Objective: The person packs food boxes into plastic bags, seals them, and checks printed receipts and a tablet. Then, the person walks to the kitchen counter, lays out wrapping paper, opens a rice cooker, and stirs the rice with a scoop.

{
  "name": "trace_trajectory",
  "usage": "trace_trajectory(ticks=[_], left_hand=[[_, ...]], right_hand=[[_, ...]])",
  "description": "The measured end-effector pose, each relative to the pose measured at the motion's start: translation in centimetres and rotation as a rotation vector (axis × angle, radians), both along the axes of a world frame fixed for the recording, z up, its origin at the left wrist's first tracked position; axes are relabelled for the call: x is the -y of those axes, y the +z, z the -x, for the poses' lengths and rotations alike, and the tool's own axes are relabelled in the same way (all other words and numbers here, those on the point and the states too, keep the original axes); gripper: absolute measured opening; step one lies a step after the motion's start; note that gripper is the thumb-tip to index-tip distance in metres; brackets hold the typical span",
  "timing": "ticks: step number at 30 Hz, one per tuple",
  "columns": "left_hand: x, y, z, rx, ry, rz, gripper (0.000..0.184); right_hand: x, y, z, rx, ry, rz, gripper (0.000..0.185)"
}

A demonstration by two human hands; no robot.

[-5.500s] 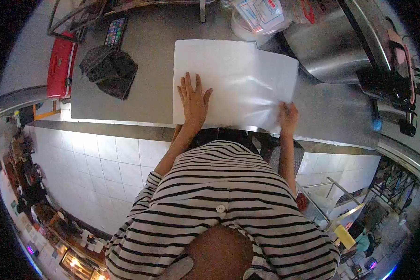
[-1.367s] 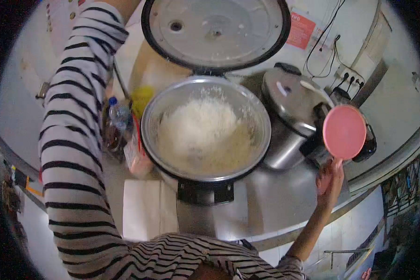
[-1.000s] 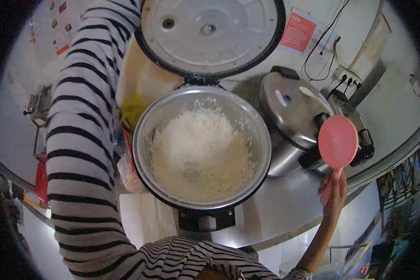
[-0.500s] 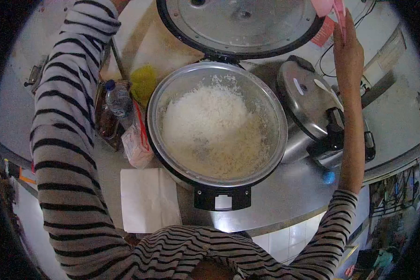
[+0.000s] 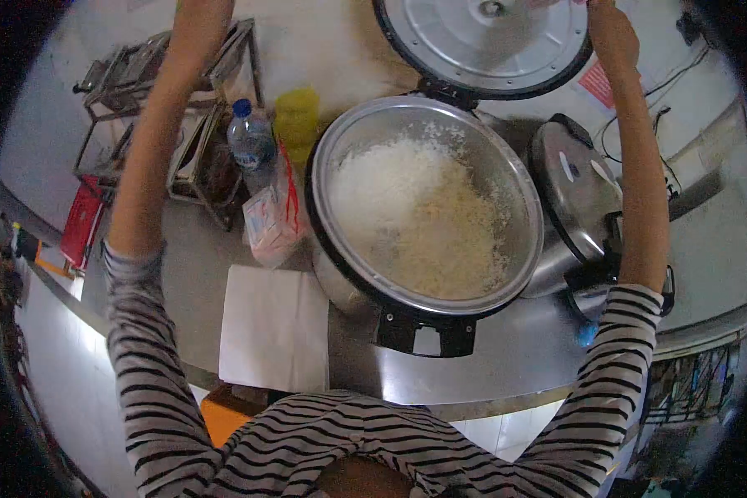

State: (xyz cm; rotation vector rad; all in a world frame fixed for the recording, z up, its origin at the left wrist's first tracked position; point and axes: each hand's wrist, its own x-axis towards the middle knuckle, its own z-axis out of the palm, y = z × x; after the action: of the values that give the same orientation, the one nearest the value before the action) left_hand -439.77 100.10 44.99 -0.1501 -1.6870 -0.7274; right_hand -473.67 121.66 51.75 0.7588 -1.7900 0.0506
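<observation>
A large rice cooker (image 5: pixel 423 309) stands before me with its lid (image 5: pixel 523 50) raised. Cooked rice (image 5: pixel 407 216) fills the pot, heaped whiter on the left and yellowish on the right. My right hand (image 5: pixel 614 37) is at the top edge beside the lid, closed on a pink plastic utensil (image 5: pixel 549 2), of which only a sliver shows. At the top left, my left hand (image 5: pixel 203 17) is mostly cut off by the frame, its fingers hidden.
A second cooker (image 5: pixel 568 195), closed, stands right. Left of the pot are a water bottle (image 5: pixel 251 145), a yellow bag (image 5: pixel 296 120), a plastic bag with pink contents (image 5: pixel 270 228) and a metal rack (image 5: pixel 199 174). White paper (image 5: pixel 274 328) lies near the table's front edge.
My left forearm, covered by the striped sleeve before, is now bare to near the elbow. The view has shifted, so the cooker appears further right. Most of the pink utensil has left the frame.
</observation>
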Motion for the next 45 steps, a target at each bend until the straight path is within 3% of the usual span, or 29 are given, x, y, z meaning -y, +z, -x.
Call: trace_trajectory(ticks=[2,3,5,6,7,9,11,13,15,16,20,22,24,26,28,32,37,40,43,45], left_hand=[[-3.6,-5.8,-3.8,0.023,0.066,-0.143,0.052],[-4.3,-9.0,-4.8,0.024,0.131,-0.307,0.04],[-6.4,-15.4,-7.9,0.392,0.454,-0.201,0.035],[-8.3,-18.4,-8.3,0.404,0.121,-0.632,0.034],[-9.9,-21.8,-9.0,0.468,0.105,-0.56,0.042],[-12.4,-26.3,-10.0,0.605,0.071,-0.463,0.068],[-13.7,-28.2,-9.7,0.684,0.071,-0.408,0.092],[-14.6,-29.0,-9.2,0.701,0.11,-0.35,0.11],[-15.3,-29.2,-8.5,0.721,0.128,-0.334,0.121],[-15.5,-29.2,-8.0,0.722,0.144,-0.326,0.127],[-15.8,-30.3,-6.6,0.793,0.168,-0.41,0.131],[-15.4,-30.3,-6.2,0.755,0.167,-0.379,0.132],[-15.1,-30.7,-5.9,0.747,0.136,-0.373,0.133],[-14.8,-30.9,-5.9,0.745,0.114,-0.384,0.134],[-15.0,-30.6,-6.1,0.752,0.093,-0.416,0.134],[-15.1,-30.7,-6.0,0.754,0.089,-0.417,0.134],[-15.0,-31.1,-6.0,0.729,0.085,-0.442,0.134],[-14.9,-31.2,-5.9,0.699,0.068,-0.45,0.133],[-15.0,-30.9,-5.9,0.696,0.087,-0.432,0.132],[-15.1,-30.9,-6.0,0.705,0.1,-0.418,0.132]], right_hand=[[0.5,-0.4,1.3,-0.188,-0.001,-0.014,0.031],[0.4,-0.3,1.2,-0.132,0.122,-0.004,0.027],[-0.3,0.4,-0.2,-0.027,0.17,-0.082,0.026],[-0.5,0.5,-0.9,0.022,0.193,-0.116,0.025],[-0.7,0.3,-2.2,-0.135,0.22,-0.228,0.025],[-0.9,-2.1,-6.5,0.445,0.125,-0.227,0.022],[-2.1,-7.6,-5.8,0.303,0.188,-0.68,0.029],[-2.4,-13.2,-10.8,0.463,0.212,-0.742,0.024],[-2.4,-15.7,-12.0,0.726,0.202,-0.905,0.03],[-2.4,-17.6,-10.8,0.693,0.225,-0.876,0.027],[-1.0,-24.2,-6.6,0.666,0.452,-0.853,0.023],[0.1,-25.0,-6.3,0.85,0.36,-0.847,0.022],[2.1,-25.4,-8.5,1.165,-0.011,-0.787,0.022],[1.9,-28.0,-0.8,0.999,0.283,-1.026,0.022],[1.7,-28.8,0.2,1.003,0.346,-1.137,0.024],[4.7,-26.0,-3.4,0.975,0.012,-1.326,0.028],[6.5,-23.9,-6.0,1.233,-0.08,-1.255,0.029],[6.3,-26.5,-2.7,1.326,0.078,-1.256,0.028],[6.3,-27.2,-2.3,1.356,0.022,-1.414,0.03],[5.3,-27.5,-3.1,1.523,0.003,-1.286,0.031]])
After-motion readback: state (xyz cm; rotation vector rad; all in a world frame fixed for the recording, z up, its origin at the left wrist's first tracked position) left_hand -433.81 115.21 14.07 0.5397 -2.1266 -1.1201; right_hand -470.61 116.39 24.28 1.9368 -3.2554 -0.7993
